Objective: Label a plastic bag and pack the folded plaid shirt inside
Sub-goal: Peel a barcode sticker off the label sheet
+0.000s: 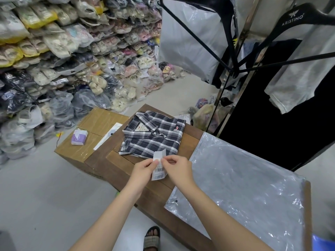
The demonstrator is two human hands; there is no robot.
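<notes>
A folded dark plaid shirt (154, 134) lies on the wooden table (188, 144), collar toward the far side. Just in front of it, both hands pinch a white barcode label strip (158, 169). My left hand (144, 168) grips its left edge, and my right hand (176, 167) pinches the top part, which curls up and away from the lower part. A clear plastic bag (241, 192) lies flat on the table to the right of the hands, apart from the shirt.
A taped cardboard box (85, 142) stands left of the table with a purple tissue pack (79, 137) and a white paper strip (108, 135) on it. Bagged shoes (54, 60) pile high on the left. A clothes rack (233, 69) with hangers stands at the back right.
</notes>
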